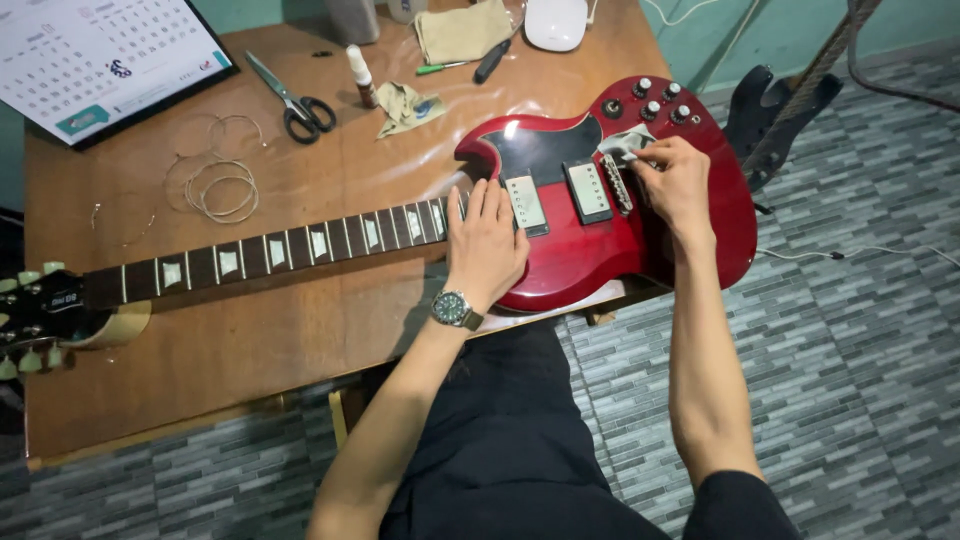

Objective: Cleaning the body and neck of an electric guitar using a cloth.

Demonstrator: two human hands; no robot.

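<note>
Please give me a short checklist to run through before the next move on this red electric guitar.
1. Glossy red electric guitar lies flat on the brown wooden table: ok, though its lower body overhangs the edge.
2. Left hand steadies the body where the neck joins: ok.
3. Right hand presses a small pale cloth beside the metal bridge: ok.
4. Strings off the fretboard: ok, none visible.
5. Black-handled scissors apart from the guitar: ok.
6. Bridge clean: cannot tell.
</note>
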